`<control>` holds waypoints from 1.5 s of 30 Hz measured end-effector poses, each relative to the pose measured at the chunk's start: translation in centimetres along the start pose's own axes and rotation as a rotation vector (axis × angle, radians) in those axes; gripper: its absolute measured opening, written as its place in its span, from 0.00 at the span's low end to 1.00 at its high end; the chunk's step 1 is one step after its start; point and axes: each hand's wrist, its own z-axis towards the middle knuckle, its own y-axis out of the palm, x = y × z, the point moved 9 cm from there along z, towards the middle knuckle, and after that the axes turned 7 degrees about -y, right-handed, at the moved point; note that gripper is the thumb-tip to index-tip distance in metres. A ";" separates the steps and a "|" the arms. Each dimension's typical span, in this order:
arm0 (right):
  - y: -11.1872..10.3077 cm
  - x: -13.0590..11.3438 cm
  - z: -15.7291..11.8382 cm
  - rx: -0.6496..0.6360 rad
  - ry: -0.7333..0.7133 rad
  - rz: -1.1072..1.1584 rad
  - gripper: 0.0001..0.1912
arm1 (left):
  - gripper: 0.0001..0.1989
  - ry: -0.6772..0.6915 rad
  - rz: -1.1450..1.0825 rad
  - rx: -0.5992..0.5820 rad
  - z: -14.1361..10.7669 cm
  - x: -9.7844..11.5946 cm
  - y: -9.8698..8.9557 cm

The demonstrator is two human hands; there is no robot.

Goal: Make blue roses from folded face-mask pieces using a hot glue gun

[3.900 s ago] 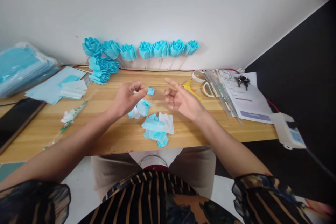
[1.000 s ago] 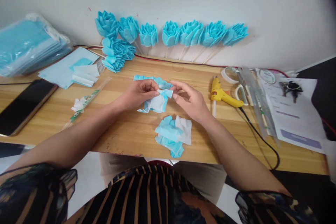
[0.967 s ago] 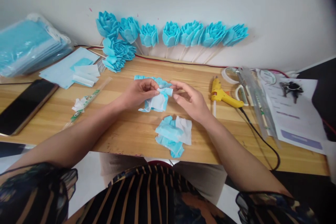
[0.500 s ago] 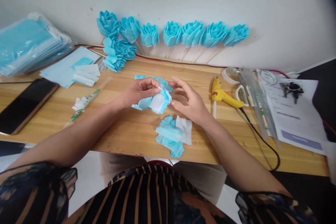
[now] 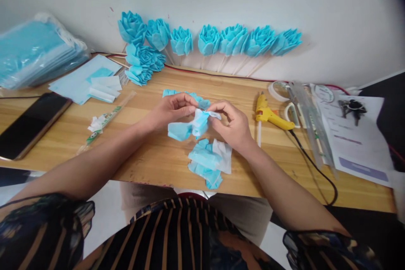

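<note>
Between my hands, above the table's middle, hangs a piece of thin blue-and-white fabric, gathered at its top. My left hand is closed, pinching its upper left side. On the right, my right hand pinches a white corner of the same piece between thumb and finger. More blue fabric pieces lie behind my hands, partly hidden by them. Nearer my body, a small pile of blue and white fabric pieces rests on the wood.
Blue fabric flowers on sticks lean along the wall. Right are a yellow glue gun, tape rolls, keys and a printed sheet. Left are a phone, flat blue sheets and a plastic-wrapped blue stack.
My right hand has moved in from the right and closed on the fabric's white corner; it was open beside it. The held piece has turned and bunched up.
</note>
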 end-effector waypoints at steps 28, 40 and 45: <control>0.1 4.5 -0.7 0.213 0.365 0.527 0.05 | 0.11 0.229 0.527 0.229 -1.3 2.9 -0.2; 0.4 5.8 -1.0 0.296 0.505 0.696 0.07 | 0.14 0.132 0.158 0.145 -0.7 1.1 -1.0; 0.8 6.1 -1.1 0.278 0.524 0.778 0.05 | 0.15 0.053 -0.023 0.103 -0.5 0.4 -0.7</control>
